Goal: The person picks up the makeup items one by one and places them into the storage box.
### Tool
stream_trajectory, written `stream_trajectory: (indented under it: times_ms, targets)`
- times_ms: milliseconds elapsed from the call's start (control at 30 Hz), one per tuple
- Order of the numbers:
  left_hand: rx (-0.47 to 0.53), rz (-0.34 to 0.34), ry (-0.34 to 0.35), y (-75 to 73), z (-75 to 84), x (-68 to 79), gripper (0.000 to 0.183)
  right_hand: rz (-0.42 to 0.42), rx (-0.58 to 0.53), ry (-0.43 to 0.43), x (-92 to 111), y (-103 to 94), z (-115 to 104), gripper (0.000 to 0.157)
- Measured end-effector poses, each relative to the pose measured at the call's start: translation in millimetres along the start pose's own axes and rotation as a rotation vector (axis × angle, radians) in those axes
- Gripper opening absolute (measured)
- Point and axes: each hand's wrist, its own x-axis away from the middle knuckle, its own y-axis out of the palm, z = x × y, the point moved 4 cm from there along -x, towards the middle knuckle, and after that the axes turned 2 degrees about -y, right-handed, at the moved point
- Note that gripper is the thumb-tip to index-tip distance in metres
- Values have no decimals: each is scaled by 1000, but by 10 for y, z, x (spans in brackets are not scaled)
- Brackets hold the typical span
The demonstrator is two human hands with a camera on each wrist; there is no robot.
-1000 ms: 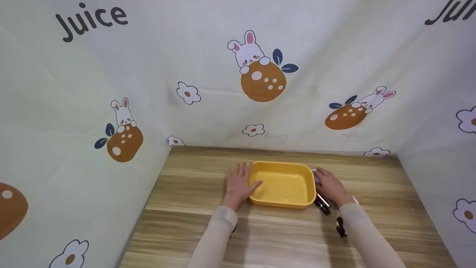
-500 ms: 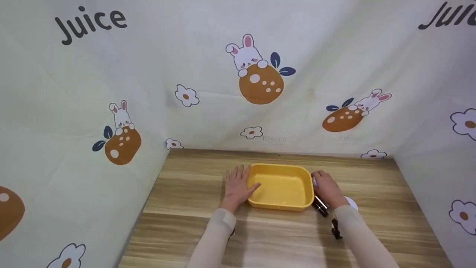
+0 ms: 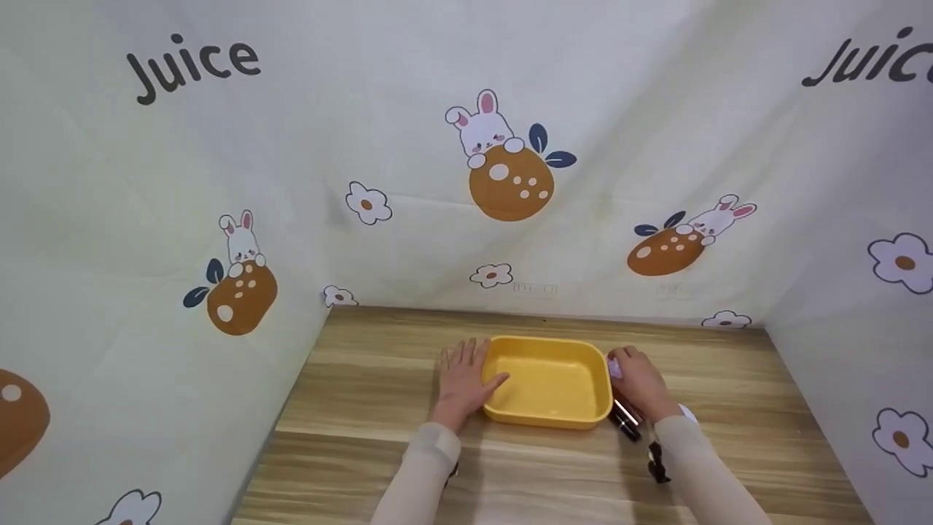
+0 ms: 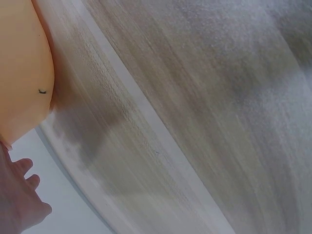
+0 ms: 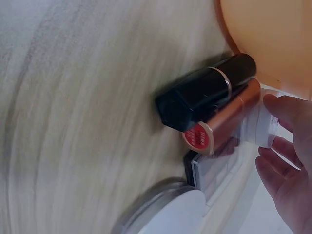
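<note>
My left hand (image 3: 463,379) lies with spread fingers over the left rim of a yellow plastic basin (image 3: 550,383), thumb reaching inside; in the left wrist view that hand (image 4: 22,192) shows at the basin's outer wall (image 4: 24,63). To the right of the basin, my right hand (image 3: 641,379) pinches a small clear-and-white container, lilac in the head view (image 3: 615,369). The right wrist view shows this container (image 5: 263,122) between thumb and fingers. Beside it lie a black lipstick tube (image 5: 204,92) and a copper-coloured lipstick (image 5: 224,117) with a red end label.
A clear-lidded palette (image 5: 217,170) and a round white compact (image 5: 170,214) lie close by the lipsticks. A dark strap-like piece (image 3: 657,461) hangs by the right sleeve. Patterned cloth walls (image 3: 408,255) enclose the wooden tabletop (image 3: 364,408) at back and sides.
The head view has tilted, so the whole scene sits lower. More of the lilac container shows beside the right fingers. The left hand keeps its place on the basin.
</note>
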Motion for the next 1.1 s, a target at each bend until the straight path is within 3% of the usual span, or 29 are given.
stream_trajectory:
  times_ms: [267,500,733,1100]
  targets:
    - [15,-20,-14,-8,5,-2,83,15,18,25,-40,-150,7,37]
    - [38,2,-11,-7,4,-3,82,27,22,41,-85,-273,-18,36]
    - [1,13,4,-10,0,-2,82,73,31,43,-135,-396,-74,38]
    - [-19,23,2,13,-4,-33,83,62,28,28,-197,-494,-208,41]
